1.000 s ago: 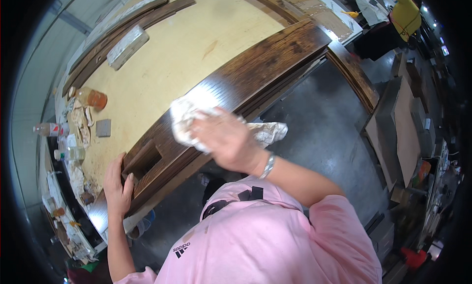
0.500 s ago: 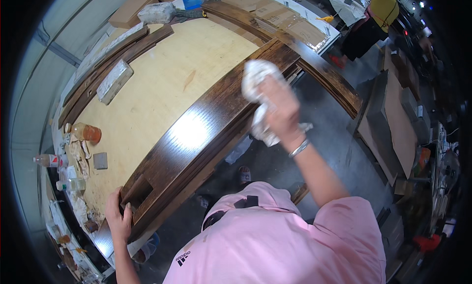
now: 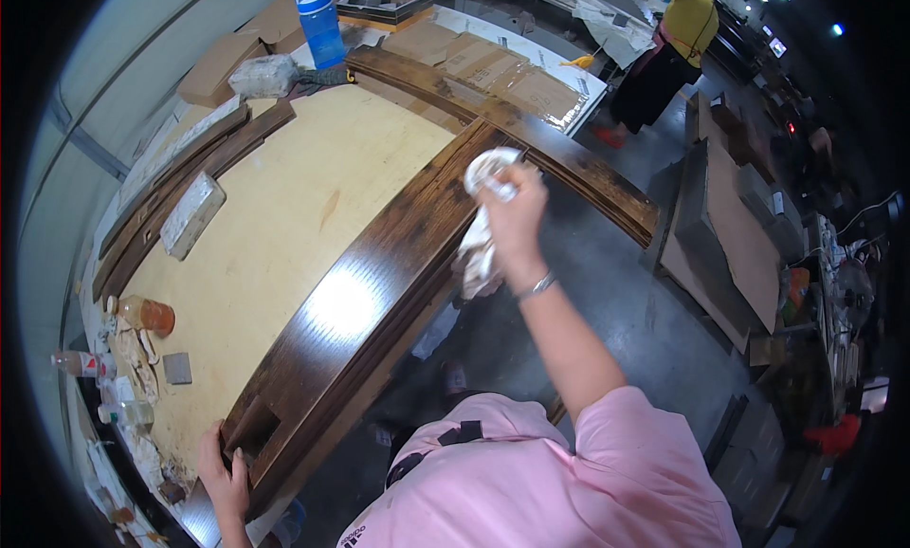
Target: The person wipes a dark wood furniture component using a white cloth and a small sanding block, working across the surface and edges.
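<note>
A crumpled white cloth was gripped in the closed fingers of the right hand at the far end of a dark-stained wooden plank, laid along the edge of a pale tabletop. The plank's near end, beside a rectangular recess, was touched by the left hand, its fingers bent; whether it was firmly gripped could not be told. Even pressure along the grain, with the cloth's dangling tail gathered up, seemed called for.
</note>
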Demonstrator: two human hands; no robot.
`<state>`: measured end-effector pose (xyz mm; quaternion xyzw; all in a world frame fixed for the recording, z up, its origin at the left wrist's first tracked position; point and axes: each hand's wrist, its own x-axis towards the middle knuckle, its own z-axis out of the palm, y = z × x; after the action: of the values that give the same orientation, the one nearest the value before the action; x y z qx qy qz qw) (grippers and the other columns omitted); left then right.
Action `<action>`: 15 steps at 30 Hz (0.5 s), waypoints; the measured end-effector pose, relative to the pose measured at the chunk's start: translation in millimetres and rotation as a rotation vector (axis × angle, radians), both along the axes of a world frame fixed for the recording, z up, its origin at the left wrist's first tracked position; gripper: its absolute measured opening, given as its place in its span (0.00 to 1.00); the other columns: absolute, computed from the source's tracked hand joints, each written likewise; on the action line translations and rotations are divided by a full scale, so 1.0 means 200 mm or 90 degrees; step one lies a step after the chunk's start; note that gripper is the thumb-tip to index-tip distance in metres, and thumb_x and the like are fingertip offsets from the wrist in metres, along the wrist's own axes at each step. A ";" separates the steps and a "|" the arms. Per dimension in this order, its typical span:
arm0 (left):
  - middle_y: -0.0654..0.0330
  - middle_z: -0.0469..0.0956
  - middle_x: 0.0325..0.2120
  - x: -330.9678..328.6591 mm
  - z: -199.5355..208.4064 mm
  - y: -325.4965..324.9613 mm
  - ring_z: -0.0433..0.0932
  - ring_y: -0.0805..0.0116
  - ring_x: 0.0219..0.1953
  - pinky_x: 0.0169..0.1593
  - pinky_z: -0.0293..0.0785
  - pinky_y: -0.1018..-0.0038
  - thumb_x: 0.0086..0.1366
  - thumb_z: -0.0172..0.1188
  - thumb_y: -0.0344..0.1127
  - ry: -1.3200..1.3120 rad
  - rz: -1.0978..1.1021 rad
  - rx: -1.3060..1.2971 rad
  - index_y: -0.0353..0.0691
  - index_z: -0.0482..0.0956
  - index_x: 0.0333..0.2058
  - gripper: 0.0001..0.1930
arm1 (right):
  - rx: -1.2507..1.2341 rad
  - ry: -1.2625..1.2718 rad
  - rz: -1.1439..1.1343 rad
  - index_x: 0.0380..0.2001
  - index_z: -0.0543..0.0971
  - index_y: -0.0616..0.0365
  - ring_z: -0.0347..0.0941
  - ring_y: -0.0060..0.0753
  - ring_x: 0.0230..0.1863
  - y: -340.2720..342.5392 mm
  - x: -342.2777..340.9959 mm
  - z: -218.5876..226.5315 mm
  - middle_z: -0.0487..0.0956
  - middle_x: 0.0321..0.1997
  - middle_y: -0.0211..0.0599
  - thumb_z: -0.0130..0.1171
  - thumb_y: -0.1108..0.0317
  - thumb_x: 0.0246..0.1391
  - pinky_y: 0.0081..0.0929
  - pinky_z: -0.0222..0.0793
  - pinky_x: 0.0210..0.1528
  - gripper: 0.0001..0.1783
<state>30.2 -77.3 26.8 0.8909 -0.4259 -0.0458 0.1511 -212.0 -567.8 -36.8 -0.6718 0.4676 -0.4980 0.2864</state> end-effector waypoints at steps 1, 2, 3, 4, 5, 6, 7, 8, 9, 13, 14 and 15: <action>0.43 0.75 0.50 0.00 0.00 0.01 0.74 0.44 0.53 0.59 0.68 0.60 0.57 0.56 0.30 -0.017 0.002 0.013 0.31 0.72 0.56 0.26 | -0.025 -0.050 0.029 0.27 0.77 0.58 0.73 0.47 0.43 0.09 0.04 -0.02 0.72 0.37 0.44 0.71 0.74 0.37 0.37 0.68 0.49 0.12; 0.43 0.75 0.50 0.00 0.00 0.01 0.74 0.44 0.53 0.59 0.68 0.60 0.57 0.56 0.30 -0.018 0.002 0.009 0.31 0.72 0.56 0.26 | -0.046 -0.043 0.016 0.26 0.77 0.61 0.74 0.43 0.41 0.08 0.05 -0.02 0.74 0.34 0.44 0.70 0.76 0.37 0.34 0.69 0.48 0.12; 0.43 0.75 0.50 0.00 0.00 0.01 0.74 0.44 0.54 0.60 0.67 0.60 0.57 0.56 0.30 0.008 0.018 0.004 0.32 0.72 0.56 0.26 | -0.065 -0.035 0.001 0.26 0.77 0.64 0.75 0.40 0.39 0.07 0.04 -0.02 0.76 0.32 0.44 0.70 0.77 0.37 0.31 0.69 0.48 0.11; 0.44 0.75 0.51 0.00 0.00 0.02 0.74 0.45 0.55 0.60 0.67 0.60 0.57 0.56 0.31 0.035 0.032 -0.001 0.32 0.72 0.56 0.26 | -0.049 -0.030 -0.043 0.26 0.77 0.61 0.75 0.44 0.40 -0.04 0.02 -0.03 0.74 0.35 0.44 0.70 0.75 0.38 0.35 0.69 0.47 0.11; 0.44 0.75 0.51 0.01 -0.02 0.01 0.74 0.45 0.55 0.60 0.67 0.60 0.57 0.56 0.31 0.038 0.020 -0.003 0.32 0.72 0.56 0.26 | -0.035 -0.024 -0.093 0.27 0.77 0.58 0.75 0.49 0.42 -0.21 -0.04 -0.02 0.73 0.38 0.44 0.70 0.74 0.39 0.39 0.69 0.46 0.11; 0.44 0.75 0.52 0.02 -0.03 0.02 0.73 0.45 0.55 0.61 0.66 0.59 0.57 0.57 0.31 0.037 0.019 -0.015 0.32 0.72 0.56 0.27 | 0.019 -0.009 -0.097 0.27 0.77 0.58 0.75 0.49 0.42 -0.33 -0.06 0.04 0.73 0.38 0.43 0.69 0.74 0.40 0.39 0.70 0.45 0.11; 0.44 0.75 0.52 0.02 -0.04 0.02 0.73 0.45 0.56 0.61 0.65 0.59 0.57 0.57 0.31 0.036 0.019 -0.026 0.32 0.72 0.57 0.27 | 0.018 -0.008 -0.100 0.27 0.77 0.58 0.75 0.49 0.42 -0.33 -0.07 0.03 0.73 0.38 0.43 0.69 0.74 0.40 0.39 0.70 0.45 0.11; 0.44 0.75 0.52 0.02 -0.04 0.03 0.73 0.45 0.56 0.61 0.65 0.59 0.57 0.57 0.31 0.038 0.016 -0.027 0.32 0.72 0.57 0.27 | -0.016 -0.001 -0.131 0.26 0.76 0.58 0.75 0.50 0.41 -0.33 -0.07 0.02 0.73 0.37 0.43 0.69 0.74 0.40 0.39 0.70 0.45 0.11; 0.44 0.75 0.53 0.02 -0.03 0.02 0.73 0.45 0.56 0.62 0.65 0.59 0.57 0.57 0.31 0.034 0.016 -0.016 0.32 0.72 0.57 0.27 | -0.051 0.004 -0.158 0.26 0.76 0.58 0.75 0.50 0.41 -0.32 -0.05 0.02 0.73 0.37 0.42 0.70 0.73 0.40 0.40 0.70 0.45 0.11; 0.44 0.74 0.53 0.02 -0.02 0.05 0.72 0.45 0.57 0.63 0.64 0.59 0.57 0.57 0.30 0.049 0.024 -0.006 0.32 0.71 0.57 0.27 | -0.123 -0.039 -0.044 0.24 0.75 0.59 0.74 0.52 0.41 -0.10 0.00 -0.06 0.73 0.36 0.44 0.70 0.73 0.40 0.40 0.70 0.46 0.11; 0.44 0.74 0.53 0.02 -0.03 0.04 0.72 0.45 0.57 0.63 0.64 0.59 0.57 0.57 0.30 0.049 0.023 -0.005 0.32 0.71 0.57 0.27 | -0.095 -0.028 -0.061 0.24 0.75 0.59 0.74 0.51 0.41 -0.20 -0.01 -0.06 0.73 0.36 0.43 0.69 0.74 0.40 0.40 0.70 0.45 0.10; 0.44 0.74 0.53 0.02 -0.04 0.03 0.73 0.45 0.57 0.63 0.64 0.59 0.57 0.56 0.30 0.032 0.016 -0.005 0.32 0.71 0.57 0.27 | -0.065 -0.012 -0.089 0.23 0.75 0.60 0.74 0.50 0.40 -0.32 -0.08 -0.03 0.73 0.36 0.43 0.69 0.75 0.39 0.40 0.70 0.45 0.10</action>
<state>34.9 -70.7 19.3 0.8939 -0.4112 -0.0648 0.1663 -227.3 -631.4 -42.3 -0.6467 0.4845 -0.5463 0.2206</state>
